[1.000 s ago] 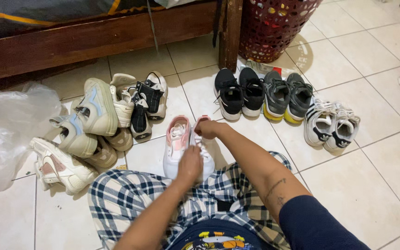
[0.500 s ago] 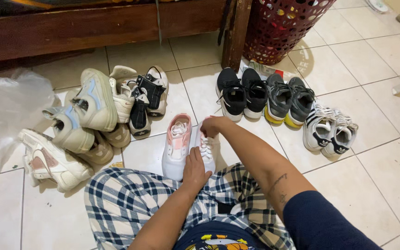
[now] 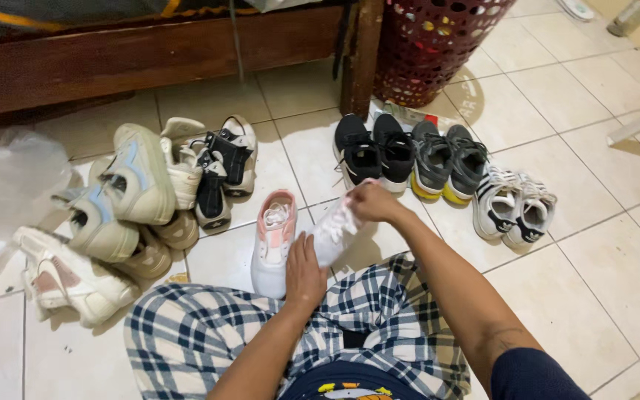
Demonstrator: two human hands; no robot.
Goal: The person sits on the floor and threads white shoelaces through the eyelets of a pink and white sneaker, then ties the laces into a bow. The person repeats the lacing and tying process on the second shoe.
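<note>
Fingers of the right hand clamp the toe of a white sneaker, tilting it. Left hand rests at its heel, fingers together, beside the pink-topped sneaker.

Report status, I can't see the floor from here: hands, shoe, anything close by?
Right hand grips the white shoe, tilted off the floor. Left hand rests at its heel. Pink and white shoe alongside; black shoes just beyond.

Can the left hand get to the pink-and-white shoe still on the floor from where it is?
Probably yes. The left hand rests right beside the pink-and-white shoe on the tile, with nothing between them. The right hand holds the other shoe of the pair tilted off to the side, out of the way.
</note>
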